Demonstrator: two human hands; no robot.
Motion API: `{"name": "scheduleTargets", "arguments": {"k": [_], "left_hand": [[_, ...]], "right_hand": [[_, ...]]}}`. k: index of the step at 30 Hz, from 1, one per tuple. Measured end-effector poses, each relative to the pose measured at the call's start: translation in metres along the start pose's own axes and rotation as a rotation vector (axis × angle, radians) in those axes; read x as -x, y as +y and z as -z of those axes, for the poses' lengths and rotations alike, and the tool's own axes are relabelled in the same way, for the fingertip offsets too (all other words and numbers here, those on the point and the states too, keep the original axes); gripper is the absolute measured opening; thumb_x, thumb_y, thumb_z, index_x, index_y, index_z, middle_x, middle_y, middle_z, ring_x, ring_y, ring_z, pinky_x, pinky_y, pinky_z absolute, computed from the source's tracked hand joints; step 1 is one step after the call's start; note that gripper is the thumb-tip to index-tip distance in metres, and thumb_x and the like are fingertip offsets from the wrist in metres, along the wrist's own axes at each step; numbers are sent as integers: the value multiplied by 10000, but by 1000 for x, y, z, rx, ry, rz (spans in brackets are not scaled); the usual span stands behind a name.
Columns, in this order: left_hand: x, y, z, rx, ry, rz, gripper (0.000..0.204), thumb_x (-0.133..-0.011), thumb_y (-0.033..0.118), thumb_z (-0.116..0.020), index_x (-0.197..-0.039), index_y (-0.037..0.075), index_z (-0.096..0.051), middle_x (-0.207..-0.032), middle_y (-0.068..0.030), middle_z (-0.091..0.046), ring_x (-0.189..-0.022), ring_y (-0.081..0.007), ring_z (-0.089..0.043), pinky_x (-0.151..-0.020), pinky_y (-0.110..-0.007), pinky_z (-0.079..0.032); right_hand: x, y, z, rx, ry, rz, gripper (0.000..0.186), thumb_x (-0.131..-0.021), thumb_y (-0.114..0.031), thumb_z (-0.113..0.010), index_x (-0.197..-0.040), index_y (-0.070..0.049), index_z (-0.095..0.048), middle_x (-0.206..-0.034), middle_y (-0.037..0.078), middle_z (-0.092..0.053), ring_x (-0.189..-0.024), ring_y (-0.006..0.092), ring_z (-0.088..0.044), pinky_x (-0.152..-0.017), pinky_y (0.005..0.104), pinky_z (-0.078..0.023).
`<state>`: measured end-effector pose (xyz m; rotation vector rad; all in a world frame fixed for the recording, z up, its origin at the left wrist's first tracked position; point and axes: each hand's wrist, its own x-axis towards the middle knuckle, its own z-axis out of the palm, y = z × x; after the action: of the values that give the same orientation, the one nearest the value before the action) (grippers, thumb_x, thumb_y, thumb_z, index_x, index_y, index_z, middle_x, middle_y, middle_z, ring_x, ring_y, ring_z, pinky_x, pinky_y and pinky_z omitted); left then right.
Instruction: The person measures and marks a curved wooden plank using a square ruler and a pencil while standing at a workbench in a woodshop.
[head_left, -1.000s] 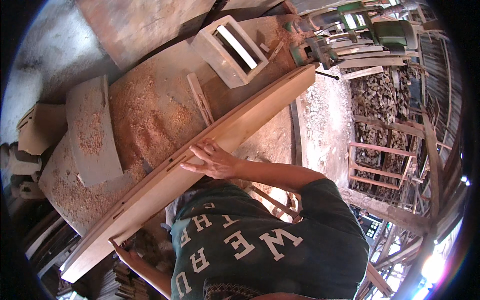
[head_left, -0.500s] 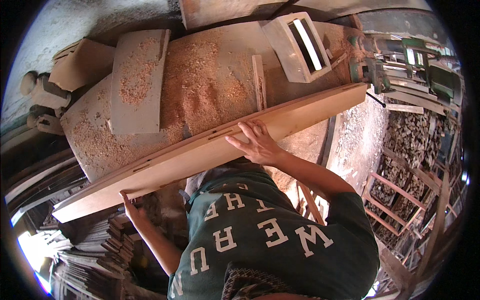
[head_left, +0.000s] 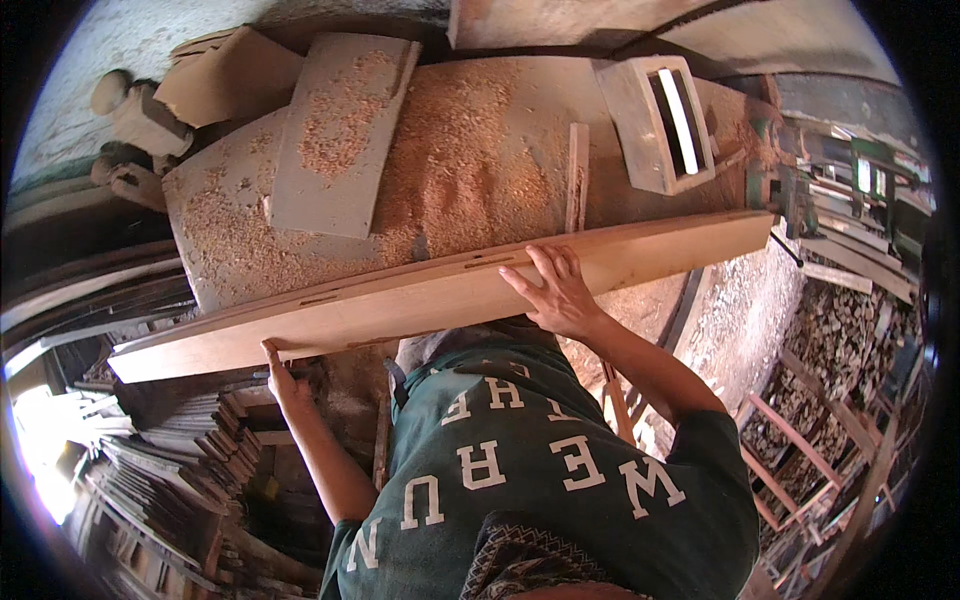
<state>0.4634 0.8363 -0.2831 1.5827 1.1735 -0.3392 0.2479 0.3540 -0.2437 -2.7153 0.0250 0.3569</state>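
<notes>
A long, pale wooden board [head_left: 420, 312] lies across in front of me along the near edge of the workbench. Narrow slots are cut along its far side. My left hand [head_left: 287, 383] grips its near edge toward the left end, with some fingers hidden underneath. Further right, my right hand [head_left: 562, 297] holds the board from above, fingers reaching over to the slotted side and thumb on the broad face. A thin wooden strip [head_left: 578, 170] stretches across the bench and meets the far side of the board.
Shavings and sawdust cover the workbench [head_left: 560, 95]. On it rest a flat grey panel [head_left: 325, 195] and an open wooden box [head_left: 645, 140]. A green metal clamp [head_left: 780, 180] is by the board's right end. Stacked timber [head_left: 170, 500] and a woodpile [head_left: 845, 355] flank me.
The view has turned, so the bench and board appear shifted right and the board looks more level. Both hands keep their places on the board.
</notes>
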Motion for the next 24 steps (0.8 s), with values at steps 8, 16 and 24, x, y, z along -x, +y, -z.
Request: {"name": "scheduleTargets", "arguments": {"k": [8, 16, 24], "left_hand": [[-38, -25, 1, -153, 490, -288, 617, -845, 458, -864, -1039, -61, -590, -961, -125, -630, -836, -247, -582, -751, -405, -510], [83, 52, -1, -363, 152, -964, 190, -949, 113, -712, -987, 16, -553, -846, -105, -583, -768, -262, -573, -718, -368, -486], [77, 51, -5, -375, 229, -1039, 247, -936, 119, -700, -1058, -8, -526, -1083, -183, -542, -897, -334, -570, -797, -463, -495]], "right_hand": [[-22, -6, 27, -159, -84, -11, 1015, -690, -228, -889, -1573, -258, -390, -1453, 227, -399, -1363, 454, -387, -1164, 615, -257], [-15, -20, 53, 31, -138, -84, 1159, -598, -259, -941, -1582, -150, -339, -1555, 222, -350, -1461, 431, -315, -1223, 641, -179], [-21, -3, 68, 19, -266, -212, 1103, -631, -369, -941, -1546, -105, -385, -1507, 222, -463, -1428, 423, -404, -1200, 657, -223]]}}
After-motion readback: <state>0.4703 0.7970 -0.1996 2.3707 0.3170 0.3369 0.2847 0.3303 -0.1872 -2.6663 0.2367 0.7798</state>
